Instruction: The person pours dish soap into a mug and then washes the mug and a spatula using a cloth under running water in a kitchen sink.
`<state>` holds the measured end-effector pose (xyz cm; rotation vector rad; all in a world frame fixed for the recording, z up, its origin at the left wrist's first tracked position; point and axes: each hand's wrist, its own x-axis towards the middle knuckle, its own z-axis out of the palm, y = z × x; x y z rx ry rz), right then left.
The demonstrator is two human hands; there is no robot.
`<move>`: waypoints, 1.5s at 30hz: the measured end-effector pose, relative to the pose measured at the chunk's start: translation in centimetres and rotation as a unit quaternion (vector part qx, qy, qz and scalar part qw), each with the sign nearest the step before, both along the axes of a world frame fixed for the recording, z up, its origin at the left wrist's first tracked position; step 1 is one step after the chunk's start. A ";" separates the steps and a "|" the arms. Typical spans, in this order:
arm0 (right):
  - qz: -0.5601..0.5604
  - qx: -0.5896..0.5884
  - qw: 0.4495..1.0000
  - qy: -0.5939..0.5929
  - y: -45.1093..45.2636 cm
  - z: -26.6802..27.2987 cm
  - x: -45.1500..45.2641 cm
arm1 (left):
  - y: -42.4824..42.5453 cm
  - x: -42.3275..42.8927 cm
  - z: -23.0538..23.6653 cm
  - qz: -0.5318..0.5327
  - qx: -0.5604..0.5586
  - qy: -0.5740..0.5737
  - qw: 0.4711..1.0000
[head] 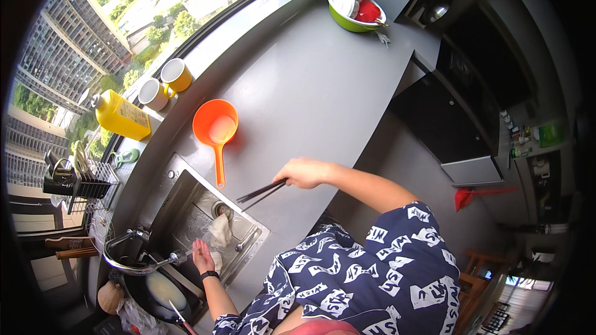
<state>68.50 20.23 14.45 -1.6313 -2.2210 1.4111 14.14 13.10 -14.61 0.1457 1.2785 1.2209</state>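
Note:
My right hand (302, 173) grips a bundle of dark chopsticks (261, 193), held over the counter beside the sink's edge. Their tips point toward the sink. My left hand (203, 257), wearing a black wristband (209, 275), is spread flat with nothing in it at the spout of the chrome faucet (135, 267). Water seems to run from the spout onto the fingers. Below lies the wet stainless steel sink (195, 209), where a crumpled white cloth or bag (220, 231) rests near the drain (222, 211). Another whitish item (216, 260) is partly hidden by my left hand.
An orange plastic dipper (215, 121) stands on the grey counter (298, 88). Along the window sill are a yellow pump bottle (122, 116), two mugs (164, 88) and a wire rack (95, 186). A wok (158, 288) with cloudy liquid sits left. Farther off, a green basin (351, 21) holds dishes.

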 end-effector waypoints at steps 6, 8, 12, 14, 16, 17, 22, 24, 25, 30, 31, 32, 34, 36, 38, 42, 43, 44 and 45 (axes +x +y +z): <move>-0.251 0.166 0.927 -0.223 7.7 10.6 33.9 | 0.9 7.8 2.1 0.103 -0.093 0.055 0.989; -0.306 0.199 0.851 -0.378 11.1 13.7 41.6 | 0.1 8.0 1.8 0.117 -0.097 0.053 0.987; -0.323 0.192 0.796 -0.474 19.0 14.0 54.7 | 1.0 10.8 3.8 0.134 -0.186 0.099 0.968; -0.302 0.189 0.783 -0.510 22.1 12.6 59.9 | 1.7 12.8 5.4 0.136 -0.182 0.098 0.969; -0.277 0.131 0.774 -0.554 25.2 11.6 62.8 | 1.6 14.6 6.7 0.135 -0.166 0.100 0.972; -0.273 0.133 0.777 -0.551 26.3 10.7 63.9 | 1.8 15.4 7.4 0.147 -0.173 0.109 0.968; -0.270 0.123 0.766 -0.570 29.2 5.4 66.5 | 1.7 18.2 9.4 0.169 -0.194 0.132 0.957; -0.222 0.129 0.763 -0.593 29.1 2.6 66.9 | 1.5 18.8 9.3 0.169 -0.194 0.132 0.957; -0.217 0.129 0.765 -0.592 29.0 1.3 67.1 | 1.0 19.2 9.1 0.168 -0.192 0.128 0.958; -0.215 0.263 0.779 -0.528 29.7 -3.7 66.5 | -2.5 18.7 7.7 0.199 -0.235 0.150 0.939; -0.223 0.330 0.742 -0.539 27.8 -3.0 66.3 | -2.8 18.1 6.7 0.190 -0.233 0.154 0.941; -0.239 0.335 0.728 -0.549 26.4 -1.8 65.0 | -3.2 17.4 6.6 0.149 -0.224 0.170 0.948; -0.224 0.343 0.670 -0.619 20.7 1.8 62.5 | -0.2 19.2 7.6 0.103 -0.224 0.181 0.952; -0.244 0.413 0.611 -0.630 13.3 2.8 64.4 | 2.5 19.8 7.8 0.042 -0.237 0.192 0.952; -0.257 0.414 0.644 -0.590 10.2 2.6 59.2 | 2.0 18.0 7.7 0.012 -0.219 0.209 0.953; -0.169 0.391 0.813 -0.398 11.4 -1.0 41.8 | -4.8 14.6 9.0 -0.026 -0.317 0.329 0.889; -0.148 0.386 0.846 -0.337 11.0 -2.3 38.5 | -5.6 14.1 10.0 -0.071 -0.346 0.378 0.856; -0.098 0.394 0.869 -0.282 10.9 -3.1 35.4 | -7.4 12.8 9.4 -0.120 -0.352 0.418 0.829; -0.054 0.398 0.885 -0.236 10.3 -3.2 32.9 | -8.3 12.2 8.4 -0.115 -0.357 0.413 0.830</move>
